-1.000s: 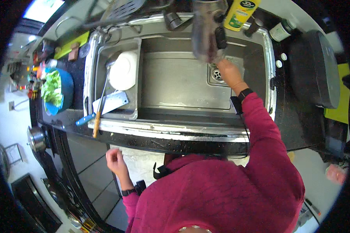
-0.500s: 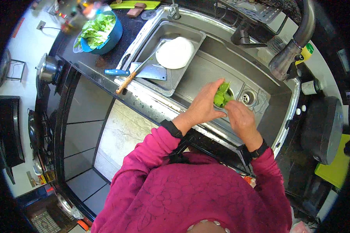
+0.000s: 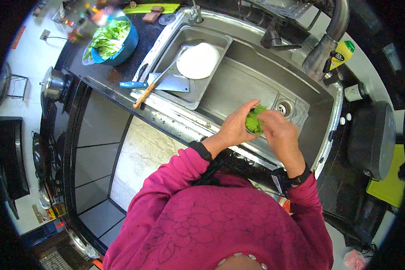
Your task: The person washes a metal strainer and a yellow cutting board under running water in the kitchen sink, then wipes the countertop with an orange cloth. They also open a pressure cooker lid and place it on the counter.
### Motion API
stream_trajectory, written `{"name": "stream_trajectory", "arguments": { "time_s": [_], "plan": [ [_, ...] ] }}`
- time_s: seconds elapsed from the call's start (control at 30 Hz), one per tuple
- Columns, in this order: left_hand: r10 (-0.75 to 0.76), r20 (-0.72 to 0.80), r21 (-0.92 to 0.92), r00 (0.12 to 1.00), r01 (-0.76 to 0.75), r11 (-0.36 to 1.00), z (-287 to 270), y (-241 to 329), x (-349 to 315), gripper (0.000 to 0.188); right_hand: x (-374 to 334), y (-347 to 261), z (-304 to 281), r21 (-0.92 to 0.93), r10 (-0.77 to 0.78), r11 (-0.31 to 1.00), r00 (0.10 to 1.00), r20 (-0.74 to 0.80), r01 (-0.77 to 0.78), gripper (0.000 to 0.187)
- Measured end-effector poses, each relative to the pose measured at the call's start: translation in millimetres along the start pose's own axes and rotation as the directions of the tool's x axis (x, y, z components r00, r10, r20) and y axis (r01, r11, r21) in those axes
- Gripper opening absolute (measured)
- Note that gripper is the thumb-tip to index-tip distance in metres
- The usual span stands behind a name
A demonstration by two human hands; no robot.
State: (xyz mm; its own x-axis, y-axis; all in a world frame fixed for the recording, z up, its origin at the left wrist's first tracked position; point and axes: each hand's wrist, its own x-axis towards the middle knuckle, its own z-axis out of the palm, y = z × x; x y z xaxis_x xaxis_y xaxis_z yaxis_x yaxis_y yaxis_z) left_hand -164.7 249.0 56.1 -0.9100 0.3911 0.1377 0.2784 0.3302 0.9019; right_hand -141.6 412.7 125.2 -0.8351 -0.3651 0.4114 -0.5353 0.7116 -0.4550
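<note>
Over the near side of the sink [image 3: 238,83], my left hand [image 3: 234,125] curves around a bunch of green leaves [image 3: 254,120]. A thin pale curved rim shows beneath the leaves, perhaps a small round container; most of it is hidden by my hands. My right hand [image 3: 281,135] is bent over the leaves from the right, fingers closed at their edge and slightly blurred. The drain [image 3: 283,108] lies just beyond my right hand. More leafy greens [image 3: 112,38] fill a blue basin [image 3: 130,42] on the counter at the far left.
A metal tray [image 3: 193,100] in the sink's left part holds a white rounded dish [image 3: 198,60]. A cleaver [image 3: 171,83] and a wooden-handled utensil [image 3: 145,95] stick out over the front edge. The faucet [image 3: 319,58] overhangs the right side. A yellow bottle [image 3: 344,51] stands behind.
My right hand has lifted and shifted over the leaves, its fingers now covering their right side. My left hand keeps its hold. The whole view has shifted slightly.
</note>
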Motion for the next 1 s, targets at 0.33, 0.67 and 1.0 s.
{"name": "stream_trajectory", "arguments": {
  "time_s": [0.33,0.67,1.0],
  "plan": [
    [-0.001,0.019,-0.058,1.0,0.002,0.998,-28.3,3.8,6.1,0.089,-3.6,15.6,12.2,0.36,0.479,0.841,0.866,-0.145,-0.404,0.014],
    [0.18,0.076,-0.067,0.981,-0.175,0.982,-91.9,-3.1,36.6,0.074,19.5,-29.1,93.3,0.719,0.458,-0.663,0.647,0.609,-0.207,0.053],
    [0.062,0.243,-0.069,0.968,-0.046,0.997,-259.3,-106.3,87.8,0.068,75.3,-89.0,164.7,0.773,0.72,-0.594,0.575,0.388,0.222,0.057]
  ]
}}
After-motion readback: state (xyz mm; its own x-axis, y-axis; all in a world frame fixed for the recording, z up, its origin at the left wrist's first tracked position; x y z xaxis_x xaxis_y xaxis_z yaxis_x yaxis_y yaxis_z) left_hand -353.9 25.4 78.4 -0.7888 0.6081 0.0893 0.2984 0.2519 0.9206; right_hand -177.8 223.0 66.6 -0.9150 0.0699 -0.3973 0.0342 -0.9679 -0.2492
